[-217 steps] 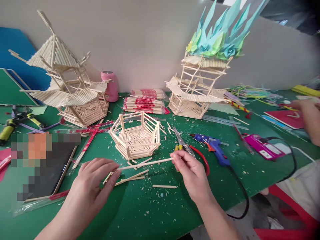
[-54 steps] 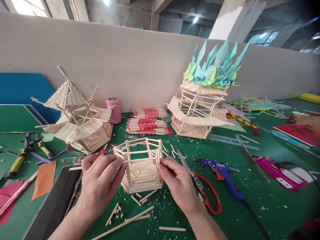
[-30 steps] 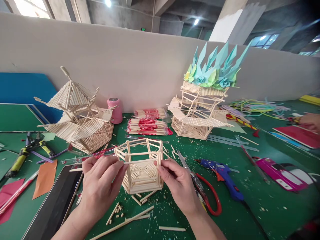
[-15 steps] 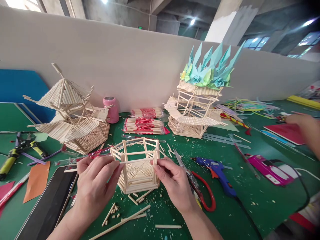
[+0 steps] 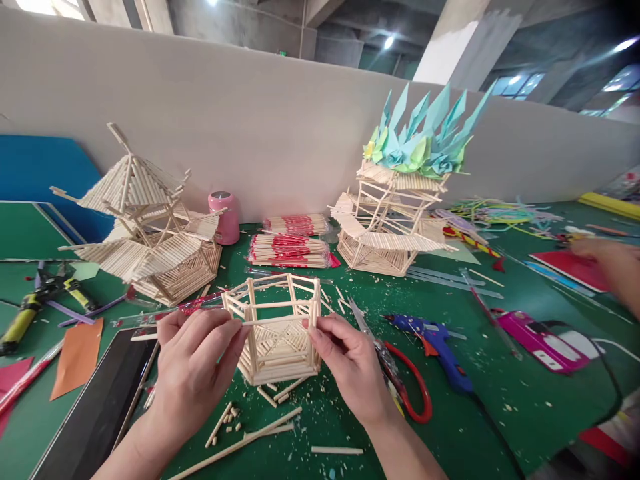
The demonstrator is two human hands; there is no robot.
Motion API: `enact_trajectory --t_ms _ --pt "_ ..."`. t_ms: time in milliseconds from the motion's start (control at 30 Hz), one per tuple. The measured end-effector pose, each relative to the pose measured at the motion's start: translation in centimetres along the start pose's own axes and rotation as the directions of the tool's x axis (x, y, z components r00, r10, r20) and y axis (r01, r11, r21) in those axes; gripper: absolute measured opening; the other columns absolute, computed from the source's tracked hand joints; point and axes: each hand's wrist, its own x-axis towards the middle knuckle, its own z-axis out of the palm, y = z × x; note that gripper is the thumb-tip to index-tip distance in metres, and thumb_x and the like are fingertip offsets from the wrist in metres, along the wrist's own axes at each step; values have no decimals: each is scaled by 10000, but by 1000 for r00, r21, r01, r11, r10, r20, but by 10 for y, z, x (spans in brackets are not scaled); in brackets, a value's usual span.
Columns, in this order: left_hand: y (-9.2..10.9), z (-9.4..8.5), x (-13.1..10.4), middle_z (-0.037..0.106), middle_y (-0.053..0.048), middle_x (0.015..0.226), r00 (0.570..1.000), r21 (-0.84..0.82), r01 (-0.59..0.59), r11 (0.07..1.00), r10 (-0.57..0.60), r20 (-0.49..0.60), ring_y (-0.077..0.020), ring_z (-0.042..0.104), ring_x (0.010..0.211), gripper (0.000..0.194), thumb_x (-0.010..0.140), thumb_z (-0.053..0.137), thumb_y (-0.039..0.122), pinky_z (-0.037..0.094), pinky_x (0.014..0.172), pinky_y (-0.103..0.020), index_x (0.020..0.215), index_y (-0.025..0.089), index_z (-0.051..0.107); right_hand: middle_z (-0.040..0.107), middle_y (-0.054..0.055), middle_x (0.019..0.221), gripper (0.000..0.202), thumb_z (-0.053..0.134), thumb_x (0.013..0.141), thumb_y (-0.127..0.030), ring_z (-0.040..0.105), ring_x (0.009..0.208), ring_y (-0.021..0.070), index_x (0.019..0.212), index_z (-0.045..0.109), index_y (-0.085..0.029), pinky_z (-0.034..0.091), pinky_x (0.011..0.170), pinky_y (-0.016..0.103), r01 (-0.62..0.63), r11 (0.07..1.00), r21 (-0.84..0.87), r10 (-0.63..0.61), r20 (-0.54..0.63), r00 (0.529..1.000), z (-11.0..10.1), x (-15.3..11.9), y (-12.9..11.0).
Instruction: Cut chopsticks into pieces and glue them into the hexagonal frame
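Between my two hands a thin wooden stick (image 5: 275,321) lies level across the near side of a small many-sided stick frame (image 5: 285,368). My left hand (image 5: 195,373) pinches the stick's left end, and another stick end pokes out behind that hand. At the other end, the fingertips of my right hand (image 5: 350,367) close on the stick, right by a corner post of the frame. Whether the stick touches the posts I cannot tell. Upright posts and a woven-looking stick floor make up the frame, which stands on the green table.
Scissors (image 5: 407,380) and a blue glue gun (image 5: 435,343) lie on the right. Two stick pavilions (image 5: 150,260) (image 5: 385,240) stand behind, with packed sticks (image 5: 287,251) between. A dark tablet (image 5: 95,407) lies left. Another person's hand (image 5: 607,257) is over a red sheet, far right.
My hands and the stick stay nearly as they were at the frame. The whole view has shifted slightly. The other person's hand at the far right has moved a little.
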Motion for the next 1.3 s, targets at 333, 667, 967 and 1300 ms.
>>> enact_trajectory --t_ms 333,667,967,1300 --pt "-1 0 -1 652 -24 756 1000 7 -20 1000 20 4 -159 606 622 103 825 595 103 355 655 -353 811 191 543 504 13 719 246 564 843 -373 467 618 134 822 698 -167 390 525 252 -20 1000 12 19 15 1000 1 1 -1" --pt "-2 -2 -1 652 -45 760 999 4 -43 999 43 15 -170 607 627 108 818 597 76 359 652 -358 826 172 546 503 12 737 234 571 847 -361 461 634 129 842 691 -160 390 540 245 -32 999 34 32 20 999 0 -1 1" --pt "-3 -2 -3 645 -52 767 998 12 -60 998 60 33 -170 599 629 113 812 594 70 354 662 -361 833 167 541 505 13 750 247 569 845 -378 462 631 123 861 698 -168 383 528 239 -46 998 50 45 25 999 0 -1 0" --pt "-2 -2 -3 644 -30 761 998 24 -50 998 49 33 -150 587 627 95 836 566 100 353 671 -347 820 186 529 516 13 746 243 566 849 -372 475 634 122 866 701 -171 393 530 233 -32 999 37 31 28 999 1 -3 0"
